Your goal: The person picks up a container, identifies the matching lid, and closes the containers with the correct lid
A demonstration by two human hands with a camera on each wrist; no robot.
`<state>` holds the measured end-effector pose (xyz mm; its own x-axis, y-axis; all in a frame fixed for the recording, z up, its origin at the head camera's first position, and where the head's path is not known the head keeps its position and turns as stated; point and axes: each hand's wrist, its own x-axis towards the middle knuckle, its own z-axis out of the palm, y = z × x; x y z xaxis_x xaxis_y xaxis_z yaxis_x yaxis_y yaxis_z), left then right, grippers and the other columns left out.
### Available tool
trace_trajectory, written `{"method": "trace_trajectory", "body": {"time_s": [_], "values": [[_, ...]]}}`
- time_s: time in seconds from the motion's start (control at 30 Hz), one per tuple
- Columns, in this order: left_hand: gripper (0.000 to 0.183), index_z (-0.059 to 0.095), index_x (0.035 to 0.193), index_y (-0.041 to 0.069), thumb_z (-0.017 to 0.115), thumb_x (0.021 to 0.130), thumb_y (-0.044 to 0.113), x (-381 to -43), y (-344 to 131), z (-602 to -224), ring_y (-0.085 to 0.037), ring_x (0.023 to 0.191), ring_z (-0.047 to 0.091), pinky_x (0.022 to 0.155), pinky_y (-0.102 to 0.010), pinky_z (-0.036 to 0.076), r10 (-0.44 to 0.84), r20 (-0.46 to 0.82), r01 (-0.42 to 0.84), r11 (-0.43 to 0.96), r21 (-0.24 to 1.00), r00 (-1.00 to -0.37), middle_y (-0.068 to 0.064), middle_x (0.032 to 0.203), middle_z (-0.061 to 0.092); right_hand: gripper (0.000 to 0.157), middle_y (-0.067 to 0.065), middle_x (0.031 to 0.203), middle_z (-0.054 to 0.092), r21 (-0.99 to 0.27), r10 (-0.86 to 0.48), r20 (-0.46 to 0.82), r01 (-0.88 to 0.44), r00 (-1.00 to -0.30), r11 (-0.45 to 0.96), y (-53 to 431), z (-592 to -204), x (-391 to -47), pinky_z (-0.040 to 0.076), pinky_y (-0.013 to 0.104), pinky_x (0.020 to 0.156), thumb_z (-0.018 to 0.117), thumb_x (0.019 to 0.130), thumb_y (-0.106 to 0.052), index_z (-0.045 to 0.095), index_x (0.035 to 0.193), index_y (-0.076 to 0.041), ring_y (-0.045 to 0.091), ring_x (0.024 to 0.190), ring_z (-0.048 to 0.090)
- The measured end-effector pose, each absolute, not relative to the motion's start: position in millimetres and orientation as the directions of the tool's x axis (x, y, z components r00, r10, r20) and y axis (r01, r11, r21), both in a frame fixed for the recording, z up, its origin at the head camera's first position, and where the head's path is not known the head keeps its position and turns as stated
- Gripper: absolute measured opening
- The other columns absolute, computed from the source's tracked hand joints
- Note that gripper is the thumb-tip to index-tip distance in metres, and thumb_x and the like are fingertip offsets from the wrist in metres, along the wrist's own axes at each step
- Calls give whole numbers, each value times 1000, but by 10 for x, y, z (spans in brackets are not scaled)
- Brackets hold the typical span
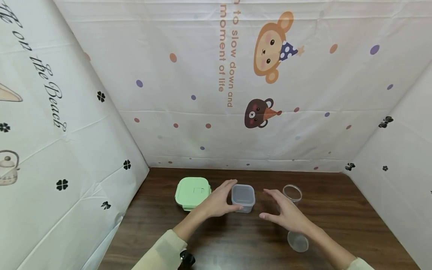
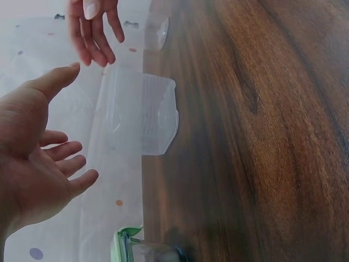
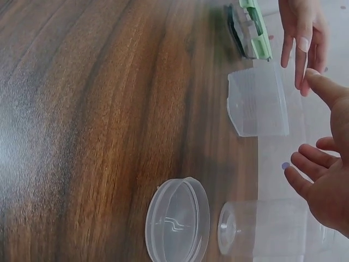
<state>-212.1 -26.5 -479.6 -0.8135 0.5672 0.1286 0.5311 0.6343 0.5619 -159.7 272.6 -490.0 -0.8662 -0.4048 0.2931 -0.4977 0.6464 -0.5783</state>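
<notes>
A small translucent square container (image 1: 243, 194) with a flat lid stands upright on the wooden table, between the two hands. My left hand (image 1: 219, 201) hovers at its left side, fingers spread and thumb apart. In the left wrist view a gap shows between that hand and the container (image 2: 150, 114). To the right, my right hand (image 1: 289, 214) is held in the air with fingers loosely extended and nothing in it. Behind and partly under the right hand stands a clear round jar (image 3: 267, 228), its rim uppermost. A round translucent lid (image 3: 177, 221) lies near the jar.
A green-lidded box (image 1: 192, 191) stands left of the square container, close by my left forearm. Printed white cloth (image 1: 189, 90) walls in the back and both sides of the dark wooden table (image 1: 263, 251).
</notes>
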Motion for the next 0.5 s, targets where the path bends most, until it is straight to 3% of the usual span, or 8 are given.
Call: {"method": "trace_trajectory", "body": {"time_s": [0.27,0.5], "values": [[95,37,164,9,82,91,51,-2091,-235,-4783,-25,145,49,116,-44,45,577,124,539,636,552,-807,-11,165,42,76,11,138,63,-555,-427,277,-506,-861,660,2775,-4883,-1574,58,48,95,84,92,-43,53,149,-2,31,121,65],[92,38,164,13,80,92,51,-2095,-205,-4798,-22,140,53,112,-40,49,567,152,546,632,549,-809,-7,164,44,72,11,137,63,-576,-439,262,-504,-860,643,2818,-4867,-1531,59,48,94,85,92,-38,55,147,-2,33,122,65]]}}
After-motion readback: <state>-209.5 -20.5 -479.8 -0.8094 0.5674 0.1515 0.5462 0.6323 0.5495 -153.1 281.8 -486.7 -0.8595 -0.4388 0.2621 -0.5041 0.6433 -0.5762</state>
